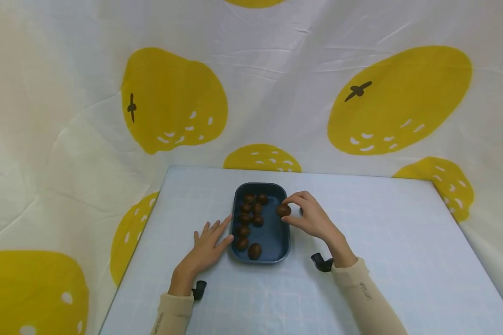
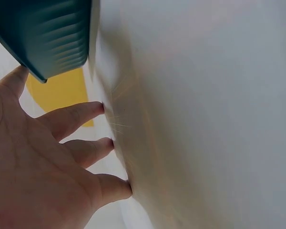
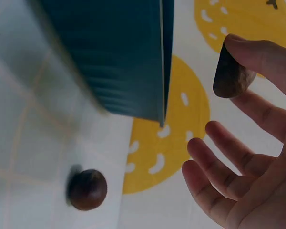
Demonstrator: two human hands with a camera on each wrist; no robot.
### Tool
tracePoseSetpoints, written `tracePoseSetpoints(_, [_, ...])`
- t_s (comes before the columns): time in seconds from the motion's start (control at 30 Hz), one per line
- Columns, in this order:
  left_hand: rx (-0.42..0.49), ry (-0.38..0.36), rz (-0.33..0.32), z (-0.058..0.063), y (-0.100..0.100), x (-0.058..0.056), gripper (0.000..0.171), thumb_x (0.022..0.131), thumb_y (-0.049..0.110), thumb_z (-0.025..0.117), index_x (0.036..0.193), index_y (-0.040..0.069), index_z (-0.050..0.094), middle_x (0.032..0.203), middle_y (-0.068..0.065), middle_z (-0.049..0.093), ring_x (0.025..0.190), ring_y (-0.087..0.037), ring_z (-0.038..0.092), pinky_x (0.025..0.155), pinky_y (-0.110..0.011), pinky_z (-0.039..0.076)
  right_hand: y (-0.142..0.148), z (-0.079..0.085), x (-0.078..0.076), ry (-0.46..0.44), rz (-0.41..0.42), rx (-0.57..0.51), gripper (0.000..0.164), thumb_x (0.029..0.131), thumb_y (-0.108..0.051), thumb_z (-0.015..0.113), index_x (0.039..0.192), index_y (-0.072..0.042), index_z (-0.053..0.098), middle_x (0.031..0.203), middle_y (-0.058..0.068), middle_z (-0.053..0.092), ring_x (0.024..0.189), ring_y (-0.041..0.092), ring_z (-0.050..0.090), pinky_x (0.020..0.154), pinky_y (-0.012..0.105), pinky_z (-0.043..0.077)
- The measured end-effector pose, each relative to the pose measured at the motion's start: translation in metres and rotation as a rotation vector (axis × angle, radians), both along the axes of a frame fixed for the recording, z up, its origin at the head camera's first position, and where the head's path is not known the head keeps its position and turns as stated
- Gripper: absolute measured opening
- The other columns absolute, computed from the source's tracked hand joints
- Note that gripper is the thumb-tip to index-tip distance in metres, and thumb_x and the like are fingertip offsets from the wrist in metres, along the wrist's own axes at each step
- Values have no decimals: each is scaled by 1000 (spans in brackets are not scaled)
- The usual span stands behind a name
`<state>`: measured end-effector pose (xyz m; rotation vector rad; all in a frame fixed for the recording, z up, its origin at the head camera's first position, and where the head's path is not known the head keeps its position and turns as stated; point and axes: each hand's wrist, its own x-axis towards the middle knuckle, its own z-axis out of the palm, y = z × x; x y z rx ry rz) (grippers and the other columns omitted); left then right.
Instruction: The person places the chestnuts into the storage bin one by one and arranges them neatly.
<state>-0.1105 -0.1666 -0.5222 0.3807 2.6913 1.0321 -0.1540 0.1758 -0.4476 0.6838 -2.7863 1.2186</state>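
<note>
A dark blue-green tray (image 1: 272, 239) holds several glossy brown chestnuts (image 1: 254, 251), mostly in its left half. My right hand (image 1: 312, 218) pinches one chestnut (image 1: 283, 210) between thumb and index finger above the tray's right rim. In the right wrist view this chestnut (image 3: 232, 76) shows a flat dark face, and the other fingers are loosely bent. My left hand (image 1: 209, 246) lies spread beside the tray's left side, with fingertips at the tray wall (image 2: 62, 38) and others on the table. Another chestnut (image 3: 88, 190) lies on the table, mostly hidden behind my right hand in the head view.
A pale checked cloth covers the table (image 1: 381, 223). Behind it hangs a white curtain (image 1: 276, 93) with large yellow fruit prints. Black curved pieces (image 1: 322, 263) sit by both wrists.
</note>
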Motion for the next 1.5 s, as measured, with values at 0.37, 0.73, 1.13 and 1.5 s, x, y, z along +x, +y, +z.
tracePoseSetpoints(0.37, [20,15,1,-1,-1,0,63,101,63,40,158,47,18,161,-16,26,147,-49,4,105,-75,-10,-29,11,-7,19,53,-7,39,84,-19,84,118,-8,70,121,11,55,114,29,53,96,48,47])
tracePoseSetpoints(0.73, [6,7,12,2,-2,1,63,102,62,41,159,45,19,161,-19,26,147,-50,4,105,-75,-10,-57,12,-13,7,103,0,38,85,-21,83,119,-10,70,123,9,55,116,26,52,98,46,47])
tracePoseSetpoints(1.13, [9,9,14,1,-3,2,63,101,63,39,158,46,19,161,-17,27,147,-50,4,105,-75,-10,-75,5,-20,-5,134,50,35,85,-20,83,117,-10,71,120,8,59,114,23,51,96,44,47])
tracePoseSetpoints(1.5, [9,2,-2,1,-1,0,63,101,63,39,158,47,18,161,-17,26,147,-50,4,105,-76,-9,-83,0,-31,-46,154,175,36,84,-22,84,117,-12,72,121,11,59,112,27,52,95,45,47])
